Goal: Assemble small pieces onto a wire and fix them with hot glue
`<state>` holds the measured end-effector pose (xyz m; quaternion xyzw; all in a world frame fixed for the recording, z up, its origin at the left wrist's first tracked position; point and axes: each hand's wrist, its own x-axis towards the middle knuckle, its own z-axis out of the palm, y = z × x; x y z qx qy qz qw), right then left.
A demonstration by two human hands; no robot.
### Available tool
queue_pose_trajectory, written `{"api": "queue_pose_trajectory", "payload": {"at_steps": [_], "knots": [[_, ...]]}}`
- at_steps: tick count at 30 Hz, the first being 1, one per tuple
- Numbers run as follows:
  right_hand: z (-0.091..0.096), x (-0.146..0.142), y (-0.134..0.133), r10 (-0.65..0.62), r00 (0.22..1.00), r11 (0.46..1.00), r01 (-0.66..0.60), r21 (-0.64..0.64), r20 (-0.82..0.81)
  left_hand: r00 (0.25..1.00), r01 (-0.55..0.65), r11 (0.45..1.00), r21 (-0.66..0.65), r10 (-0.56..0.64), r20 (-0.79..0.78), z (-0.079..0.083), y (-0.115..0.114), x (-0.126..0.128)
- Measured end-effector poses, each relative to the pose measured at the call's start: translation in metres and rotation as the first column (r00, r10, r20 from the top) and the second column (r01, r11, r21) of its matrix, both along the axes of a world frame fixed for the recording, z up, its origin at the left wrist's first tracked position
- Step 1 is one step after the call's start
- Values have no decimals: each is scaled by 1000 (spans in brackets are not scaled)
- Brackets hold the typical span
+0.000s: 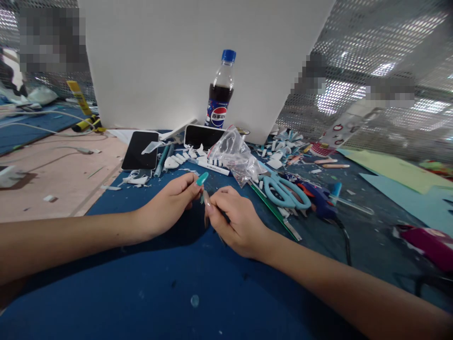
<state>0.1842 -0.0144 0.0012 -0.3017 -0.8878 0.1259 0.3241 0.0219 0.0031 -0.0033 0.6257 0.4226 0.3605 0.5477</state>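
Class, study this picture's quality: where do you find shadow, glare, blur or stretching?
Head view, centre: a dark shadow on the blue surface below the left hand and right hand; head view, behind them: small glints on the clear plastic bag; head view, right edge: the magenta object looks smeared and stretched.

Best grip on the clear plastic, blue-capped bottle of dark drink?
Likely grip the bottle around its label, from the person's side: it stands roughly upright, its shoulder tapers toward the top, a white flat panel rises behind, with a black-screened phone low in front.
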Motion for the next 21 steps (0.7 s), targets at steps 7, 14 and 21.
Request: {"api": "queue_pose_trajectory", "payload": {"at_steps": [7,14,21], "knots": [[1,0,0,29,999,997,-32,-76,-37,1000,23,999,46,-24,11,0,0,-1],[2,1,0,92,995,967,-99,-234,-43,997,68,980,187,-62,-39,-4,6,-3],[1,4,-1,91,980,808,-178,-561,-179,992,87,957,276,-56,-117,-1,15,-5]]}}
